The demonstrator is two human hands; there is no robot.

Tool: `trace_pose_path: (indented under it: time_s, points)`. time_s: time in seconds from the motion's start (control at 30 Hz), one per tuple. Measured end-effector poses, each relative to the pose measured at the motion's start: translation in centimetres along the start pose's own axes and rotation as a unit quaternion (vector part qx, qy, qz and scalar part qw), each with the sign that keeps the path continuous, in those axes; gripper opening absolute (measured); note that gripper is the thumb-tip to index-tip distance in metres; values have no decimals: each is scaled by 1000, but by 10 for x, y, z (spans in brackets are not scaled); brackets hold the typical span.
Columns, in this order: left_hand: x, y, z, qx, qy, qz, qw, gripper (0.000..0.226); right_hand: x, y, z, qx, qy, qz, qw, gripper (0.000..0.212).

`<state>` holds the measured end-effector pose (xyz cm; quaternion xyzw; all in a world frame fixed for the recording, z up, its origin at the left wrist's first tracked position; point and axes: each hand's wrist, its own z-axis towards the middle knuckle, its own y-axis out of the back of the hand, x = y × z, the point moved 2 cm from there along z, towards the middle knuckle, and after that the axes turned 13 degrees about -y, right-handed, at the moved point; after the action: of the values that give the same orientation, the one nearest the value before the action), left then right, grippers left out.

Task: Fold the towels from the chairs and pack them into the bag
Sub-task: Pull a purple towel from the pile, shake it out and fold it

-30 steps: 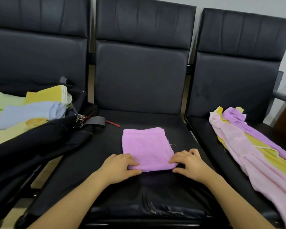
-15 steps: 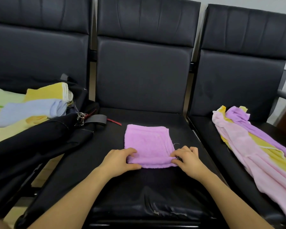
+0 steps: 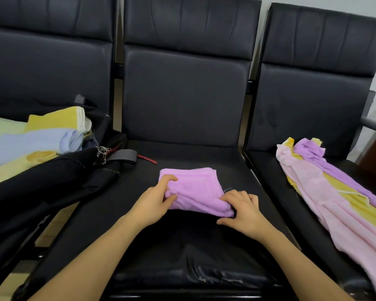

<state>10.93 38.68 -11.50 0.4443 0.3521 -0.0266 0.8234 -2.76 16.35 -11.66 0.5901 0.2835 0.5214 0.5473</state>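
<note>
On the middle chair seat (image 3: 182,246), the left hand (image 3: 152,205) and right hand (image 3: 243,211) each pinch a near corner of the folded purple towel (image 3: 195,192), apparently lifting it for the bag (image 3: 52,177) left of that seat, which needs a carry leftward.

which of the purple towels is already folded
The purple towel on the middle chair seat, gripped by both hands, is folded into a square. The other purple one lies unfolded on the right chair's pile.
</note>
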Motion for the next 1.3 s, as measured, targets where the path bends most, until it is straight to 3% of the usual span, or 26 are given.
trace_pose_path:
  time_s: [0.13, 0.23, 0.4, 0.53, 0.67, 0.73, 0.8, 0.93, 1.03, 1.17, 1.3]
  points:
    - [-7, 6, 0, -54, 24, -36, 998, 33, 8, -5, 0, -14, -28, 123, 992, 13]
    - [-5, 11, -3, -84, 60, -48, 993, 31, 15, 5, 0, 15, -84, 339, 937, 10]
    - [-6, 9, -2, -115, 100, -18, 988, 37, 31, 9, 6, -3, -121, 389, 913, 13]
    - [-4, 5, 11, -151, 132, 39, 979, 44, 40, 3, 17, -43, -210, 361, 908, 10]
    - [2, 0, 27, -160, 155, 81, 971, 40, 46, -7, 31, -41, -281, 229, 931, 6]
    - [8, -2, 34, -146, 159, 103, 971, 32, 44, -15, 35, -43, -293, 92, 951, 17]
    - [15, -5, 40, -127, 156, 134, 970, 27, 39, -21, 37, -60, -292, 30, 954, 33]
    - [29, -8, 45, -156, 149, 118, 969, 34, 34, -25, 42, -65, -277, 33, 958, 47]
    - [34, -12, 43, -122, 121, 143, 975, 34, 32, -28, 43, -43, -270, 23, 962, 44]
    - [36, -15, 41, -33, 148, 247, 957, 47, 30, -30, 41, -55, -260, 26, 964, 43]
    - [32, -25, 42, -9, 124, 356, 926, 50, 33, -30, 36, -47, -247, 8, 968, 54]
